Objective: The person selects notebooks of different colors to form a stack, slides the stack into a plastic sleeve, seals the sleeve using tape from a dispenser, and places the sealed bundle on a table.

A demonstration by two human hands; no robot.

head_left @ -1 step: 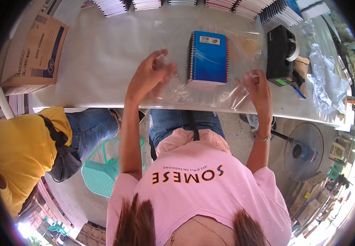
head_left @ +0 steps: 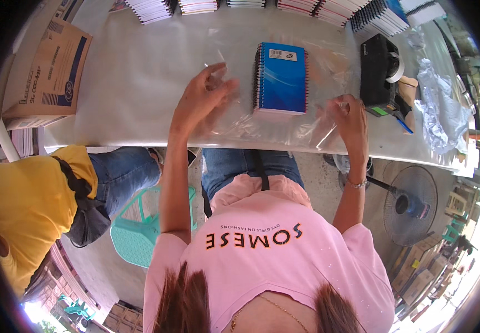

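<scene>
A stack of blue spiral notebooks (head_left: 281,80) lies on the table in front of me, a white label on its top cover. Beneath and around it spreads a clear plastic sheet (head_left: 245,125), creased and shiny. My left hand (head_left: 204,97) hovers left of the stack by the sheet's edge, its thumb and fingers curved and apart. Right of the stack, my right hand (head_left: 351,119) has its fingers bent and pressed together on the plastic near the table's front edge. Neither hand touches the notebooks.
A black tape dispenser (head_left: 376,75) stands at the right, beside crumpled pale plastic (head_left: 442,111). Rows of notebooks (head_left: 339,11) line the far edge. A cardboard box (head_left: 48,72) sits at left. A person in yellow (head_left: 34,194) is near a green stool (head_left: 140,236); a fan (head_left: 412,205) stands right.
The fingers of my left hand have shifted slightly, and my right hand has turned a little at the plastic. The notebooks stay in place.
</scene>
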